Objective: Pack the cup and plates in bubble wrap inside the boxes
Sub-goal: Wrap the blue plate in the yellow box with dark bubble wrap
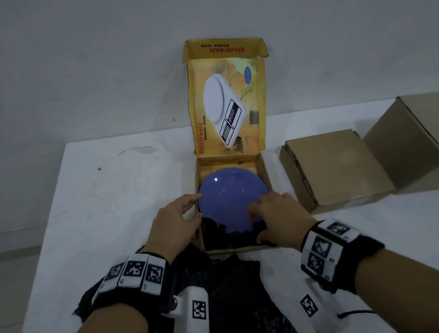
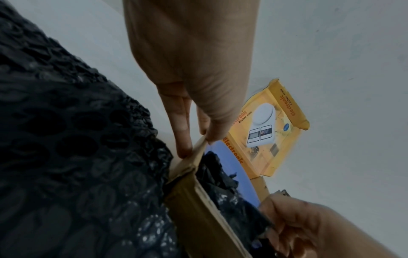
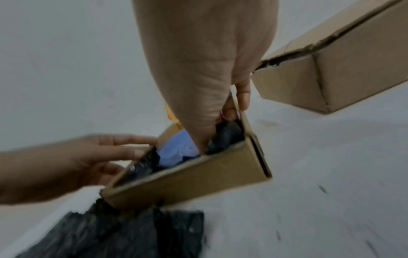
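Note:
A blue plate (image 1: 232, 196) lies in the open yellow kitchen-scale box (image 1: 265, 176), on black bubble wrap (image 1: 224, 236) that lines the box's near end. The box lid (image 1: 227, 101) stands upright behind it. My left hand (image 1: 194, 208) pinches the box's left wall, thumb on the top edge and fingers (image 2: 184, 139) outside. My right hand (image 1: 262, 218) has its fingers lying on the plate's near right part. Its thumb (image 3: 198, 136) points down into the near right corner beside the wrap. A larger sheet of black bubble wrap (image 1: 230, 309) lies on the table under my wrists.
Two closed brown cardboard boxes stand right of the yellow one, a flat one (image 1: 334, 167) and a taller one (image 1: 425, 137). The white table (image 1: 102, 200) ends at a grey wall behind; its left edge runs diagonally toward me.

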